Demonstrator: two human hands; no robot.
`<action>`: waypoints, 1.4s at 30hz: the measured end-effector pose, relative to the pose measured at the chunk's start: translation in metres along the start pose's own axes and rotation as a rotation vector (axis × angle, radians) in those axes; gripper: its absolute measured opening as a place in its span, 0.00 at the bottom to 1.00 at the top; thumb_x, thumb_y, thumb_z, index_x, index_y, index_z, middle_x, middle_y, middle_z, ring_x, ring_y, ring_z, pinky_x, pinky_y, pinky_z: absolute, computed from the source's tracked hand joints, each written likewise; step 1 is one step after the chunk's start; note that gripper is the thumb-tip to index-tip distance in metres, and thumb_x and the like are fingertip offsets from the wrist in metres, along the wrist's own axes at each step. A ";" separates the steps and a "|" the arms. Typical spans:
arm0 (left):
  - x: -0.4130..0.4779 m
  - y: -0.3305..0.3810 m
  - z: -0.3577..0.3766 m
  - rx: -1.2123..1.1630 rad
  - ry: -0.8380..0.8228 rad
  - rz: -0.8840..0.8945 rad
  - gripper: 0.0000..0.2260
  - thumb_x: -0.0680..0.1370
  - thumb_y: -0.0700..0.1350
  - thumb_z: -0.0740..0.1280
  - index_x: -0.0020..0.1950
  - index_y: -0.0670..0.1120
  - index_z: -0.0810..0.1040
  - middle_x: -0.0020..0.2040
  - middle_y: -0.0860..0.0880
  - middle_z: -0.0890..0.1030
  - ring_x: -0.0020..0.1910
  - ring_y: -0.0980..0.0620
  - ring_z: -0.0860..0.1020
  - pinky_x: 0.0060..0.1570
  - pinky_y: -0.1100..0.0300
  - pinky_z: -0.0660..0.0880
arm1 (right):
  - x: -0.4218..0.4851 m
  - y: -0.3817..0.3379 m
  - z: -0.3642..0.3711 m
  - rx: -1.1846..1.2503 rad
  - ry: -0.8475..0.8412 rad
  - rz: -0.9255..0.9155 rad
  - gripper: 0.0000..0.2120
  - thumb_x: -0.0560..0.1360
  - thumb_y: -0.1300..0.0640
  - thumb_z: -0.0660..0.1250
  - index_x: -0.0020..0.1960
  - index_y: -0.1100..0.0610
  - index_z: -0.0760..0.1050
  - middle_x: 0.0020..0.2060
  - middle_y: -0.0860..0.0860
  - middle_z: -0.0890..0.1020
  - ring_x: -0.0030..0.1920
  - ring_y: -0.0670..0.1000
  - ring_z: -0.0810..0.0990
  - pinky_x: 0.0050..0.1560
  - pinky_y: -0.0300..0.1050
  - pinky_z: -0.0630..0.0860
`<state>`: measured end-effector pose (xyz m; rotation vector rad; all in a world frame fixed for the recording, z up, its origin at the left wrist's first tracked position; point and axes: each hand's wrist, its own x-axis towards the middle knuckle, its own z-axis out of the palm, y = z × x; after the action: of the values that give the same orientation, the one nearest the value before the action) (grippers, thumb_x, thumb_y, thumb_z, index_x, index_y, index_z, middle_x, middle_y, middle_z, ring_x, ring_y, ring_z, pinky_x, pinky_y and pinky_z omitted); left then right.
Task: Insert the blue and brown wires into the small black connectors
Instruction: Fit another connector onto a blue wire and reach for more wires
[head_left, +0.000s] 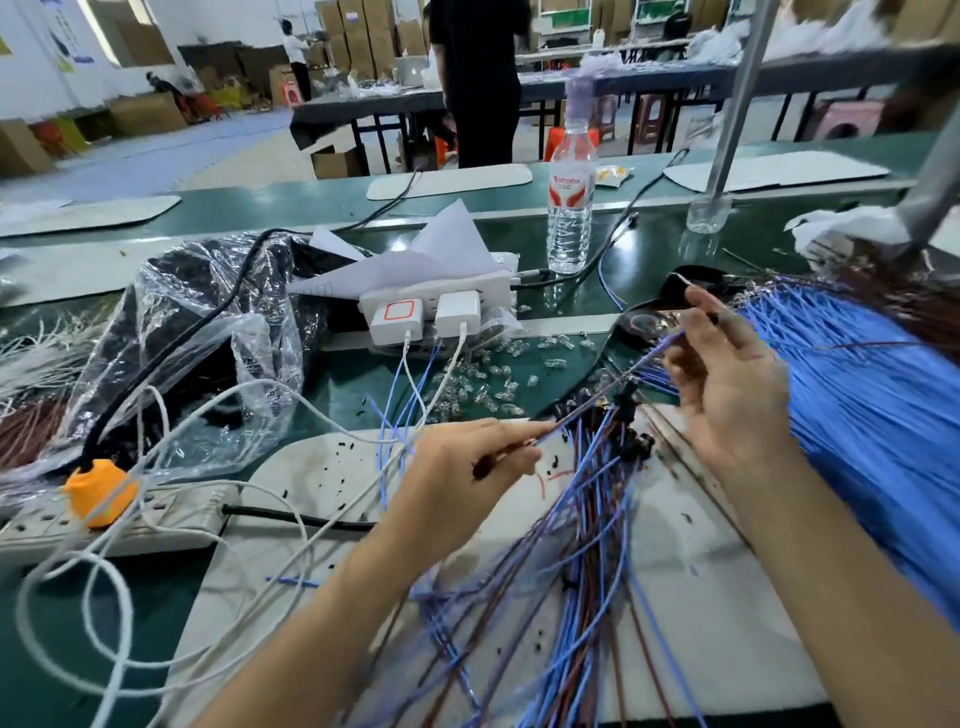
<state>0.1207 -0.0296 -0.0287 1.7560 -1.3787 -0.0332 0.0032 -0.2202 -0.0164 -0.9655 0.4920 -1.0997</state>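
Head view: the left hand (457, 467) hovers over the white mat (311, 467) by the middle of the near edge of the tabletop (358, 387). Its fingers (511, 428) are pressed together against the thumb, pinching the blue and brown wires (644, 361). Something dark sits under the thumb, too blurred to say whether it is a connector. The wires run taut toward the right edge to the right hand (727, 384), whose curled fingers (698, 306) seem to pinch the far end against the thumb.

Loose small black connectors (340, 444) lie scattered on the mat. A finished pile (587, 545) lies between the forearms, and the blue bundle (857, 395) fans along the right edge.

The step in hand looks like singling out one pair and readying its ends. To do it well:

- The pair should be lifted clear of the pile, so no neighbouring wire snags.
- The pinch wants to sit close behind the tips, both ends level and side by side, or the thin wire will likely buckle.
- The connector's openings should face the tips squarely.
- The push goes straight in until it seats, and a light tug then checks the hold.
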 end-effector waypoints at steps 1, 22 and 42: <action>-0.002 0.007 -0.004 0.035 -0.030 -0.032 0.09 0.76 0.40 0.70 0.55 0.45 0.83 0.37 0.62 0.79 0.32 0.63 0.75 0.35 0.71 0.68 | -0.001 0.001 -0.003 -0.139 0.022 -0.102 0.09 0.75 0.61 0.68 0.53 0.51 0.76 0.31 0.48 0.81 0.29 0.43 0.77 0.32 0.34 0.75; -0.019 -0.043 -0.099 0.564 -0.153 -0.621 0.21 0.80 0.39 0.60 0.74 0.46 0.64 0.61 0.45 0.77 0.54 0.47 0.75 0.57 0.57 0.70 | -0.012 0.042 -0.002 -1.442 -0.293 -0.512 0.11 0.74 0.53 0.70 0.52 0.59 0.81 0.63 0.58 0.76 0.70 0.58 0.62 0.68 0.58 0.60; 0.070 0.015 -0.076 0.120 0.022 0.023 0.06 0.76 0.35 0.67 0.48 0.45 0.78 0.39 0.53 0.81 0.34 0.57 0.81 0.40 0.69 0.78 | -0.046 0.033 0.024 -0.880 -0.514 -0.504 0.18 0.76 0.54 0.66 0.64 0.58 0.75 0.50 0.48 0.78 0.39 0.41 0.77 0.44 0.27 0.71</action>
<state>0.1748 -0.0396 0.0602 1.8330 -1.4097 0.0831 0.0199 -0.1646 -0.0367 -2.1684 0.2997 -1.0089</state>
